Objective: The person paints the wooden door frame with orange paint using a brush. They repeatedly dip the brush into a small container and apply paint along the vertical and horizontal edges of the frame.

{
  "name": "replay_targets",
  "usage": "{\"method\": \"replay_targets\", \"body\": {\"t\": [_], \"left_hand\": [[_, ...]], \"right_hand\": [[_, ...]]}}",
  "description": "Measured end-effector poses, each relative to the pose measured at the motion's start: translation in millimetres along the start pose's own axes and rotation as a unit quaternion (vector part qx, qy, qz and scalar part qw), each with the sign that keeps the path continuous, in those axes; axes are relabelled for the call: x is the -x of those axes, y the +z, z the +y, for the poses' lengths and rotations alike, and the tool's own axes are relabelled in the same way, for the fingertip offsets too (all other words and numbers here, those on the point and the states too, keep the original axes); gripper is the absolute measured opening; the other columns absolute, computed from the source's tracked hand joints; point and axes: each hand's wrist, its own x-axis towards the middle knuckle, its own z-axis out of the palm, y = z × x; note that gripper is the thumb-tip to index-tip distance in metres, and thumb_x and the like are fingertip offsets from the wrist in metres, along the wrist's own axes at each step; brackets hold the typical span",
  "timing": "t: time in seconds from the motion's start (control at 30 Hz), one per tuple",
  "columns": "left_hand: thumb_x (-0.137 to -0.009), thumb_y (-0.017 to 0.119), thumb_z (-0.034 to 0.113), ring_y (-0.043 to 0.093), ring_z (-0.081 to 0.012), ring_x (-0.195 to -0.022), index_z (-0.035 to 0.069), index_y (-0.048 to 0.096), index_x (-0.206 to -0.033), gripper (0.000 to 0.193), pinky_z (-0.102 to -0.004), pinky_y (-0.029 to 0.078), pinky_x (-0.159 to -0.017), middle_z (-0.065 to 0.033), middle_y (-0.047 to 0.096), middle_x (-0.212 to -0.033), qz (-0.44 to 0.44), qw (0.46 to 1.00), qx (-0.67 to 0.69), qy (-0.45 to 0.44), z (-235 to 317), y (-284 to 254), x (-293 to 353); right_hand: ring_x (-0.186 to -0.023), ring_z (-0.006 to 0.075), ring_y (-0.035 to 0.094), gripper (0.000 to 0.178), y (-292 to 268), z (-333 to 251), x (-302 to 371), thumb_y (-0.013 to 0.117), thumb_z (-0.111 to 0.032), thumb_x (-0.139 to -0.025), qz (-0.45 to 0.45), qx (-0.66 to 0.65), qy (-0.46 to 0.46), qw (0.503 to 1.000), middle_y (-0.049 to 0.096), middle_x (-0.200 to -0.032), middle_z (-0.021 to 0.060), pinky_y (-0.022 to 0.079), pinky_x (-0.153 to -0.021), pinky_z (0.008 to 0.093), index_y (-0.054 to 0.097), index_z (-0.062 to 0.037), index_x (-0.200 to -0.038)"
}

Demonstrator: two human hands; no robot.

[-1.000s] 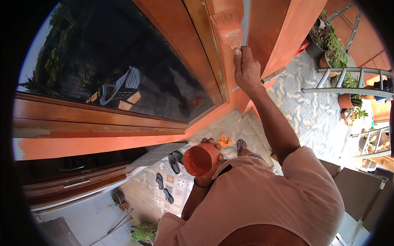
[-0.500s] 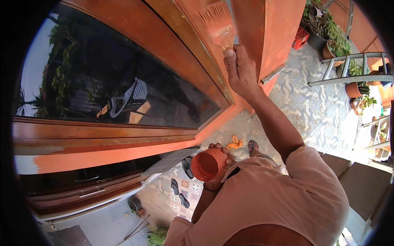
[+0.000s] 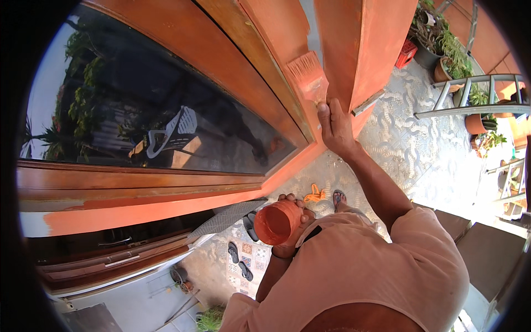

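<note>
A wide paintbrush (image 3: 310,77) with orange-coated bristles is gripped by its handle in my right hand (image 3: 336,126). Its bristles lie against the orange wall strip (image 3: 281,33) beside the window frame, and a grey unpainted streak (image 3: 313,36) runs just above and to the right of them. Close to my waist, my left hand (image 3: 301,213) is wrapped round an orange paint pot (image 3: 275,223), tilted so its open mouth shows. Paint coats the pot's inner wall; the level of paint cannot be made out.
Left of the brush is a dark window pane (image 3: 166,105) in a wooden frame (image 3: 138,180). A metal ladder (image 3: 475,110) and potted plants (image 3: 453,61) stand to the right. Loose sandals (image 3: 245,271) and an orange cloth-like item (image 3: 315,193) lie on the floor.
My right hand has drawn the paintbrush down the wall strip, toward me and slightly right. The paint pot in my left hand has barely shifted.
</note>
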Motion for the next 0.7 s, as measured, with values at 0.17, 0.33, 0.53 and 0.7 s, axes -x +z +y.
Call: {"method": "replay_targets", "body": {"t": [0.17,0.33,0.53,0.7], "left_hand": [[-0.101,0.068,0.038,0.052,-0.0296,-0.131,0.012,0.059,-0.143,0.05,-0.0496,0.053,-0.093,-0.0076,0.057,-0.14,-0.001,1.0,0.005,-0.013,-4,2,-8],[-0.1,0.07,0.04,0.047,-0.032,-0.137,0.011,0.058,-0.144,0.054,-0.0508,0.052,-0.096,-0.0098,0.055,-0.14,-0.022,0.999,0.027,-0.028,-11,18,-7],[-0.098,0.071,0.038,0.047,-0.0315,-0.133,0.012,0.053,-0.142,0.055,-0.0565,0.054,-0.094,-0.008,0.052,-0.139,0.05,0.998,0.043,-0.003,-9,19,17],[-0.098,0.07,0.036,0.047,-0.0322,-0.133,0.012,0.056,-0.14,0.05,-0.057,0.054,-0.092,-0.0082,0.052,-0.139,0.076,0.997,0.029,0.005,-14,16,25]], "right_hand": [[-0.061,0.0383,0.062,0.035,-12,-43,-83,0.042,-0.036,-0.117,-0.017,0.01,0.0,1.0,0.06,-0.07,0.016,0.049,-0.058,0.0486,0.048,-0.0037,-0.105],[-0.078,0.0568,0.064,0.032,35,81,-3,0.038,-0.036,-0.116,-0.094,0.098,0.084,0.987,0.067,-0.079,0.0286,0.048,-0.067,0.0655,0.044,-0.0053,-0.113],[-0.088,0.0608,0.065,0.042,56,202,150,0.04,-0.041,-0.114,-0.21,0.173,0.254,0.928,0.069,-0.09,0.0366,0.05,-0.077,0.0678,0.052,-0.001,-0.111],[-0.084,0.0473,0.074,0.036,59,263,231,0.054,-0.027,-0.105,-0.219,0.122,0.49,0.835,0.074,-0.088,0.0282,0.056,-0.072,0.0555,0.067,0.0063,-0.111]]}}
